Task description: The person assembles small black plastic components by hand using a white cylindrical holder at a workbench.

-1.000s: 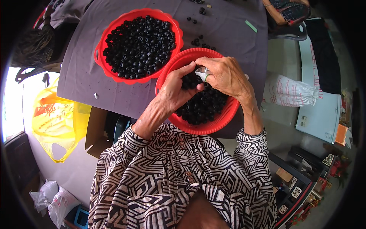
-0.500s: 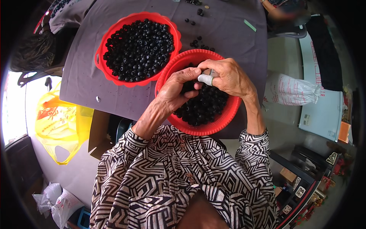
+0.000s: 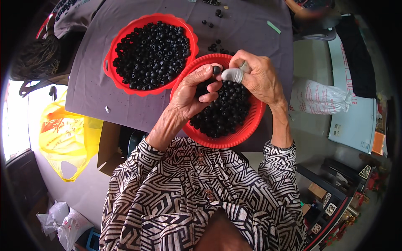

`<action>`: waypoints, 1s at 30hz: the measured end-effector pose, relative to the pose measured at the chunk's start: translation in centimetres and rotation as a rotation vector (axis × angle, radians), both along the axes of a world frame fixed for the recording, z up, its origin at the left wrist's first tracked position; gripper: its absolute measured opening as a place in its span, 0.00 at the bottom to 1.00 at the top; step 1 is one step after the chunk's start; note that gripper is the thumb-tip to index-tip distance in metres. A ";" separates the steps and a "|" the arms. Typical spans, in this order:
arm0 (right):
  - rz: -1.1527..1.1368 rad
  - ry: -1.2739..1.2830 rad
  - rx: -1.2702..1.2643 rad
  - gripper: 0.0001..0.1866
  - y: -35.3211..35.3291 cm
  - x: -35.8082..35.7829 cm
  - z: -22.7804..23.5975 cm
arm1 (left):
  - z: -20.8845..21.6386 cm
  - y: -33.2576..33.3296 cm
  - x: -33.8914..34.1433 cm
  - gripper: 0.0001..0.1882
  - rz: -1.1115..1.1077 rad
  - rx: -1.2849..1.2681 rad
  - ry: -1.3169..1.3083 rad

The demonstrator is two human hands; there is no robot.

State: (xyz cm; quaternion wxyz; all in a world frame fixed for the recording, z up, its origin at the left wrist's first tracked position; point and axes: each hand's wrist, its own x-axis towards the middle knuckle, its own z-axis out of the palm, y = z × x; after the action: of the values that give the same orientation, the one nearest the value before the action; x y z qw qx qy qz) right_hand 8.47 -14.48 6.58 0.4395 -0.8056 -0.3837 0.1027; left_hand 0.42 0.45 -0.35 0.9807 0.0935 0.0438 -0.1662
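Above the near red basket [image 3: 255, 115], my left hand [image 3: 190, 92] is closed, pinching a small round black bead-like piece [image 3: 216, 70] between thumb and fingers. My right hand [image 3: 261, 79] is curled close beside that piece, its thumb wearing a pale grey finger cover. Another greyish bit shows at its bent index finger, and whether the fingers grip anything there is hidden. Beneath both hands lies a heap of similar black pieces [image 3: 222, 113], some showing light rings.
A scalloped red tray [image 3: 109, 62] full of black pieces [image 3: 153, 54] touches the near basket at its upper left. Several loose pieces and a green strip [image 3: 274, 27] lie on the grey tablecloth [image 3: 247, 25]. A yellow bag [image 3: 67, 138] hangs left. Another person's arm [image 3: 299, 10] shows at far right.
My hands have drawn slightly apart, and the black piece at my left fingertips now shows. My right hand has turned, bringing its covered thumb upward.
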 end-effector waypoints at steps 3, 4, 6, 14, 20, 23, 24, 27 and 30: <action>-0.012 -0.009 -0.137 0.19 0.4 -0.6 1.0 | 0.1 -0.1 0.0 0.11 0.026 -0.014 0.071; -0.013 -0.076 -0.161 0.20 0.6 -0.7 0.9 | 0.2 -0.2 0.0 0.11 0.024 -0.006 0.072; -0.008 -0.172 -0.185 0.20 0.8 -0.7 0.6 | 0.4 -0.3 -0.1 0.11 0.021 0.003 0.074; 0.006 -0.220 -0.305 0.17 1.4 -0.5 0.5 | 0.9 -0.5 -0.1 0.09 0.029 -0.010 0.157; 0.008 -0.261 -0.306 0.16 1.6 -0.6 0.4 | 0.9 -0.6 -0.2 0.09 0.044 -0.024 0.216; 0.011 -0.280 -0.318 0.15 1.5 -0.7 0.3 | 0.9 -0.6 -0.2 0.09 0.047 -0.018 0.217; 0.015 -0.290 -0.315 0.14 1.4 -0.7 0.3 | 0.9 -0.6 -0.1 0.09 0.045 -0.018 0.217; 0.001 -0.306 -0.318 0.11 1.4 -0.9 0.2 | 1.0 -0.6 -0.1 0.08 0.045 0.013 0.212; -0.005 -0.331 -0.296 0.09 1.5 -1.0 0.1 | 1.4 -0.8 -0.2 0.08 0.062 0.029 0.216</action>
State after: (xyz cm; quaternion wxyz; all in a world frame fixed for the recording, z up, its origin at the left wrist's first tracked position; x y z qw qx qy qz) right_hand 7.43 -13.02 6.64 0.2476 -0.8682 -0.4294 0.0231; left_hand 0.21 -0.30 1.03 0.9735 0.0876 0.1544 -0.1442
